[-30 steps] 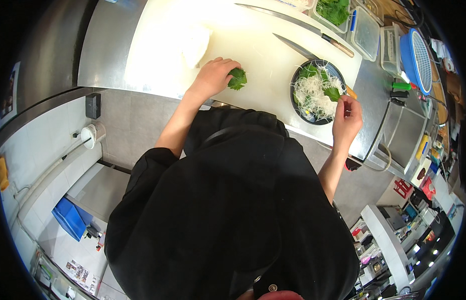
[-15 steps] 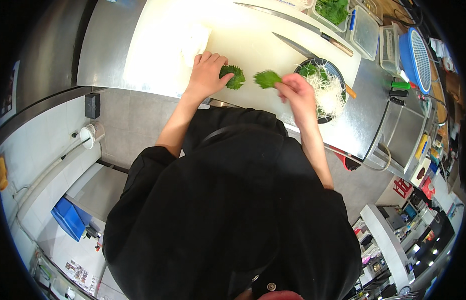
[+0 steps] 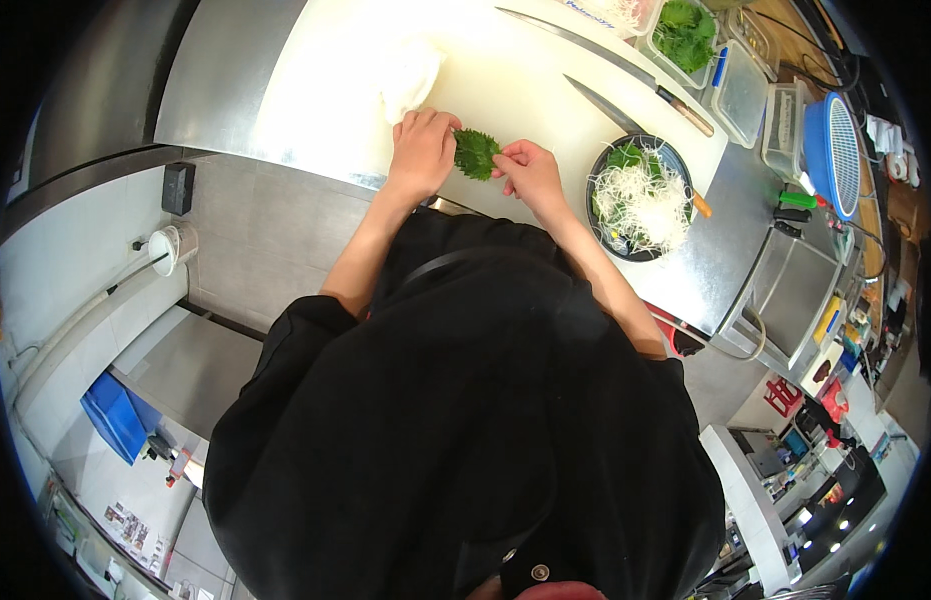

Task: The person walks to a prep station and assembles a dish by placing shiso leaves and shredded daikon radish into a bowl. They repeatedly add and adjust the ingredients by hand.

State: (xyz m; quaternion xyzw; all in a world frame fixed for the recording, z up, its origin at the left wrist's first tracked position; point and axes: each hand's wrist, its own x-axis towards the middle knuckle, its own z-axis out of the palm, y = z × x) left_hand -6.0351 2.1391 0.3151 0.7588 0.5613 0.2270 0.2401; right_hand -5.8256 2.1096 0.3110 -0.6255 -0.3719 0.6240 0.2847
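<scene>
Both hands now at the same green leaves (image 3: 476, 155), at the near side of the white cutting board (image 3: 515, 95), well left of the black bowl (image 3: 630, 256). Half a second ago, a clear gap between the left hand (image 3: 422, 153) with its leaves and the right hand (image 3: 533, 178) with a separate leaf; now a single green patch between the two. A second ago, right hand at the bowl, leaf pinched beside the white shreds (image 3: 645, 215); now well apart from it, shreds in full view. Left hand in much the same place on the board throughout.

Left hand curled over the left part of the leaves, holding them between fingers and thumb. Right hand pinching their right edge with thumb and forefinger.

Leaves with a broad face turned up and jagged edges showing; long axis seemingly slanted from far left to near right. Left end hidden under the left fingers: cannot tell tip from stem end, nor whether touching the board.
</scene>
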